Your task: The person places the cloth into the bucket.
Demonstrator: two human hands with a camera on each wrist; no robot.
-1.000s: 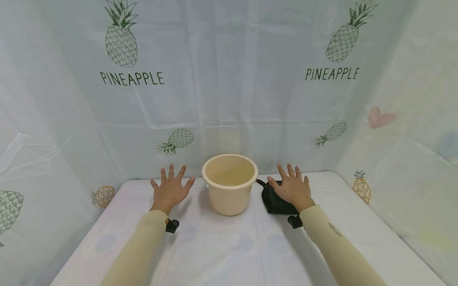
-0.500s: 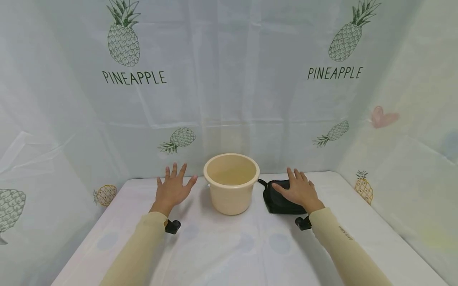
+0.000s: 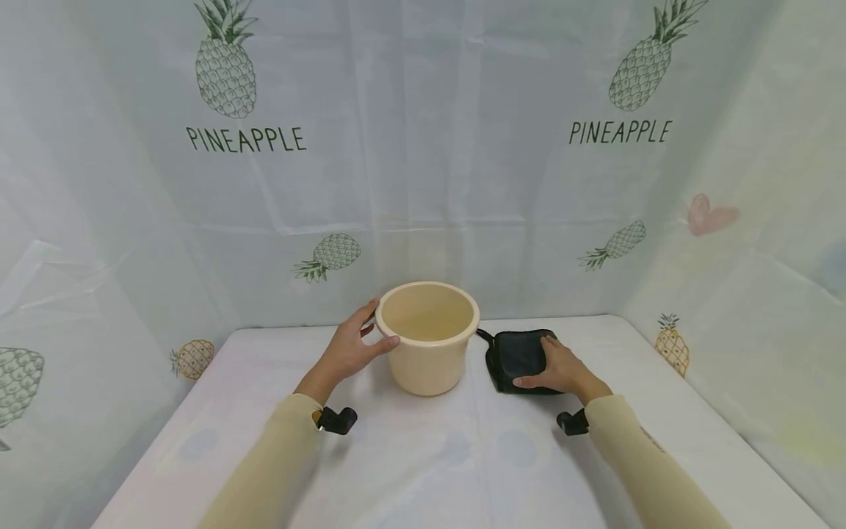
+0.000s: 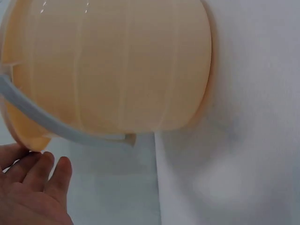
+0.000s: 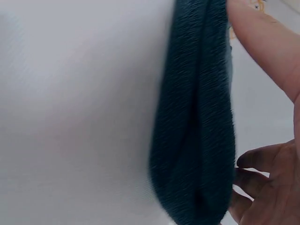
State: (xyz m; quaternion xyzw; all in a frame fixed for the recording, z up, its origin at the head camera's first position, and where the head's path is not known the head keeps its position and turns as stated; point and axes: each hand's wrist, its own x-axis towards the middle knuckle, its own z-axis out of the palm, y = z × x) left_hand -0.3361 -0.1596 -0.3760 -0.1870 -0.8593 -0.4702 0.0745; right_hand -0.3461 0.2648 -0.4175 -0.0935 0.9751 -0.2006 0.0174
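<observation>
On the white table [image 3: 423,470] I see the cream bucket [image 3: 426,369] standing upright, the dark pouch [image 3: 518,351] lying just right of it. The left hand [image 3: 346,350] is loosely spread, unclenched — its fingertips touch the bucket's rim [image 3: 432,343]. The right hand [image 3: 563,369] spreads over the pouch, thumb wide, unclasped — whether it touches, I cannot tell.

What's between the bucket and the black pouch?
Head view: only bare white table surface and, toward the back, a thin black strap running from the black pouch toward the bucket.
</observation>
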